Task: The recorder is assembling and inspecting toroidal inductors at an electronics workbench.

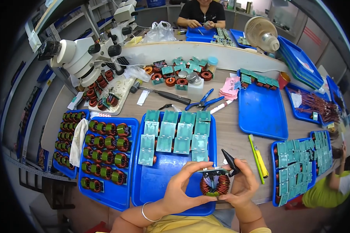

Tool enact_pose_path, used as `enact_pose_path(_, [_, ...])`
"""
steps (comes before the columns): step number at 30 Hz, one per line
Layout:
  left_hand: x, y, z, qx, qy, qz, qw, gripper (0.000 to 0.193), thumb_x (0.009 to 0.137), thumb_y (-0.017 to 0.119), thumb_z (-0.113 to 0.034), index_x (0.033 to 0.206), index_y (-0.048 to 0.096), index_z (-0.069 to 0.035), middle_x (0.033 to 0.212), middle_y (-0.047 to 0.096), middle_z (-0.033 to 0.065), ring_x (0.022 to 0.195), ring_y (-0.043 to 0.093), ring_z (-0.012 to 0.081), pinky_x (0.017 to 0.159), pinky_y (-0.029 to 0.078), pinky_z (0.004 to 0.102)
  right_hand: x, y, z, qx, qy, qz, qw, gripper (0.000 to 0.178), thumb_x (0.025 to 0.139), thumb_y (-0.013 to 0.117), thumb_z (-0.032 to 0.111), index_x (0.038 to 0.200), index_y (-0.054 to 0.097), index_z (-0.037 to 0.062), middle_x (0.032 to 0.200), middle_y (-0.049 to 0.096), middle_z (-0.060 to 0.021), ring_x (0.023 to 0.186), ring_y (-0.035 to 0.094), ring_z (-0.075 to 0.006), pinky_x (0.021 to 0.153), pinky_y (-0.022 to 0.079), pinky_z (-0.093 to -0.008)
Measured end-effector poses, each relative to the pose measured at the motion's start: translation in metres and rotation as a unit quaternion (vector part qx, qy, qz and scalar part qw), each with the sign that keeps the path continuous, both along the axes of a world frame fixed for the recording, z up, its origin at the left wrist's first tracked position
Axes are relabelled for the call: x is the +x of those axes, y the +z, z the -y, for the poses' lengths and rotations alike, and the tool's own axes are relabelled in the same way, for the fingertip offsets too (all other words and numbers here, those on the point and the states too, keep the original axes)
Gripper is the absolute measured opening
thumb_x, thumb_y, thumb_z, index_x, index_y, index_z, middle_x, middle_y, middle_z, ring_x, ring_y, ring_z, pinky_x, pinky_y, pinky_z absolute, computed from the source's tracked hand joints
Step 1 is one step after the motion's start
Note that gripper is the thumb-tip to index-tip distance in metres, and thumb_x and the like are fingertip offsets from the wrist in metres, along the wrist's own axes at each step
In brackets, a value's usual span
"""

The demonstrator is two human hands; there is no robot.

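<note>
Copper-wound coil (pixel 221 185) in left grip (pixel 179 193)

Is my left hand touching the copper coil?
Touching: the head view shows the left hand gripping the copper coil, its thumb against the lower edge.

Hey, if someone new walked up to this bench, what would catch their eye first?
Probably the copper-wound coil between the left hand and right hand at lower middle, with a black tapered object in the right hand too. A bright blue tray at the centre holds rows of green boards. A white microscope at upper left and a beige fan at upper right also stand out.
</note>
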State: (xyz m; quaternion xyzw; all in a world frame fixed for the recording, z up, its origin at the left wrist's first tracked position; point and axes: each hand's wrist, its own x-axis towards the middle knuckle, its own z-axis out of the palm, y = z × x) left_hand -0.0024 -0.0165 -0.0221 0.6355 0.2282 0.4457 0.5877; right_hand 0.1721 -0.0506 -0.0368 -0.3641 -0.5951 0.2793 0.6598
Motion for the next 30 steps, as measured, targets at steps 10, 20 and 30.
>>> enact_pose_path(10, [0.000, 0.008, -0.009, -0.033, -0.024, -0.030, 0.999, 0.075, 0.058, 0.081, -0.001, 0.123, 0.044, 0.003, 0.115, 0.044, 0.0097, 0.112, 0.043, 0.0202, 0.096, 0.035, 0.0331, -0.001, 0.003, -0.009, -0.082, 0.076, -0.055, 0.992, 0.076, 0.060, 0.082, 0.013, 0.122, 0.045, -0.0119, 0.107, 0.055, -0.0171, 0.096, 0.053, -0.0220, 0.088, 0.039, -0.0329])
enact_pose_path(20, [-0.007, 0.012, -0.012, 0.038, 0.021, -0.117, 0.992, 0.070, 0.058, 0.081, 0.000, 0.119, 0.047, 0.001, 0.113, 0.046, 0.0120, 0.110, 0.046, 0.0231, 0.095, 0.038, 0.0345, 0.000, 0.000, -0.011, -0.102, 0.073, -0.042, 0.991, 0.081, 0.061, 0.082, 0.020, 0.123, 0.043, -0.0127, 0.107, 0.056, -0.0182, 0.099, 0.053, -0.0235, 0.089, 0.038, -0.0340])
enact_pose_path(30, [-0.007, 0.011, -0.010, 0.012, 0.013, -0.037, 0.999, 0.068, 0.060, 0.079, 0.002, 0.119, 0.045, 0.000, 0.116, 0.049, 0.0143, 0.112, 0.048, 0.0253, 0.096, 0.038, 0.0376, 0.006, -0.006, -0.016, -0.092, -0.008, -0.094, 0.991, 0.071, 0.075, 0.070, 0.027, 0.125, 0.039, -0.0137, 0.108, 0.055, -0.0208, 0.102, 0.055, -0.0263, 0.089, 0.040, -0.0362])
